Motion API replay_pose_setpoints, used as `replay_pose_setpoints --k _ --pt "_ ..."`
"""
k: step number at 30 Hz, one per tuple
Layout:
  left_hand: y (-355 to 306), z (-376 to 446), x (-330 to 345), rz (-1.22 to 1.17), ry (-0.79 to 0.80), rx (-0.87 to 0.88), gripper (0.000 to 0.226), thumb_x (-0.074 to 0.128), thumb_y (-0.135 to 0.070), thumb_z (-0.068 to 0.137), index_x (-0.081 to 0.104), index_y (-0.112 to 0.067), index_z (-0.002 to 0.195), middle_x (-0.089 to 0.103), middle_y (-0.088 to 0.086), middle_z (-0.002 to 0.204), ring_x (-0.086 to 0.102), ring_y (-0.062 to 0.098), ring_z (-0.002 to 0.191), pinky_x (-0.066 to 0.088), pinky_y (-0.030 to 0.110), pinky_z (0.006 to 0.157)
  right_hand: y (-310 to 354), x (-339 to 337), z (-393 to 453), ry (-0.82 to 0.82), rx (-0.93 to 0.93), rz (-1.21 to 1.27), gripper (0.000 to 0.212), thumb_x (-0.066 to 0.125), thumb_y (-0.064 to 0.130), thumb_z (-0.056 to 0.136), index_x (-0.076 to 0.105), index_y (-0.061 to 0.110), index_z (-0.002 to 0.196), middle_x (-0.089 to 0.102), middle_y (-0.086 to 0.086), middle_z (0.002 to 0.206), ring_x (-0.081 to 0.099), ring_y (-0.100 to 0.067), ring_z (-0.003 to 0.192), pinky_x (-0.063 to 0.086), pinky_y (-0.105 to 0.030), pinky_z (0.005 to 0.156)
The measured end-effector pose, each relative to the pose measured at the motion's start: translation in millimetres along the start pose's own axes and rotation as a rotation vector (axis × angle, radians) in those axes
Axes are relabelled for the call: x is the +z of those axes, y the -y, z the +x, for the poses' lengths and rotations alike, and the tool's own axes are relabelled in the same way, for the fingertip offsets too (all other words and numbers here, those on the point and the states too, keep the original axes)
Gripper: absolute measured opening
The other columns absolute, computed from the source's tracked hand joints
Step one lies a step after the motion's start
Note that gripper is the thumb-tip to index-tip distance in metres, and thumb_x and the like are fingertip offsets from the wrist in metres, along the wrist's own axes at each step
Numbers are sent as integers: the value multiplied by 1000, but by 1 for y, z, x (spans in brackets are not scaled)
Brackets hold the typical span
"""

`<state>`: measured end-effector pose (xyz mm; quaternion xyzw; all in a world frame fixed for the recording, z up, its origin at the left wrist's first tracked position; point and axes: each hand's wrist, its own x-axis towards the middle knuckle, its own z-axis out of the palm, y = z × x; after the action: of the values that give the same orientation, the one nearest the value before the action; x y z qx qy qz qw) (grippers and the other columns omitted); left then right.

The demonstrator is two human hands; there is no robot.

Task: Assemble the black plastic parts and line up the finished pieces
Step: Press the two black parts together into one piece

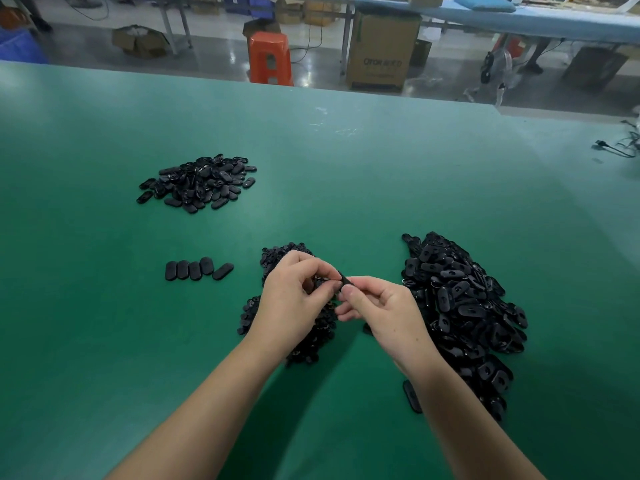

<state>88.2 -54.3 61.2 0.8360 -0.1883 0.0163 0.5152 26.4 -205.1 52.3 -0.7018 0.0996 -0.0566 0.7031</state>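
Two bare hands meet above a green counter [346,174], seen from the person's own head. The left hand [298,299] and the right hand [377,306] are close together, fingertips almost touching. Between them they pinch one small black plastic part [345,279], held by thumbs and curled forefingers just above the counter. How the part is fitted together cannot be made out.

Directly under and behind the left hand lies a heap of small black pieces [304,341], partly hidden by the hand and wrist. Just to the right of the right hand sits a much bigger pile of black oval shells [460,306], running down alongside the right forearm. One loose oval piece [412,396] lies on the counter beside that forearm.

To the left of the left hand, well apart from it, a short row of five finished ovals [197,270] lies side by side; the rightmost one is tilted. Farther away, beyond that row, is another mound of black ovals [199,183].

Past the counter's far edge stand an orange stool [270,58] and a cardboard box [381,50] on the floor.
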Motion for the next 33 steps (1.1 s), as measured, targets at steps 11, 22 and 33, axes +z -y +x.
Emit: replay_pose_setpoints --k 11,22,33 --pt "1 -3 -8 -440 244 -265 11 75 -6 88 78 -16 90 67 1 66 52 14 44 45 21 46 13 -2 -3 83 91 -75 15 54 1 102 66 2 93 62 -3 62 60 -16 48 52 -26 48" --pt "4 -3 -3 -478 236 -352 8 73 0 88 77 -7 88 61 8 67 52 12 48 52 23 49 14 1 -4 82 120 -134 15 53 2 103 66 1 96 62 -4 62 60 -17 48 54 -27 49" --pt "7 -2 -1 -392 263 -384 6 77 -6 87 72 -2 86 62 -1 58 56 15 43 52 24 48 11 1 -7 69 135 -129 13 58 3 101 69 5 93 62 -7 64 63 -18 50 56 -27 50"
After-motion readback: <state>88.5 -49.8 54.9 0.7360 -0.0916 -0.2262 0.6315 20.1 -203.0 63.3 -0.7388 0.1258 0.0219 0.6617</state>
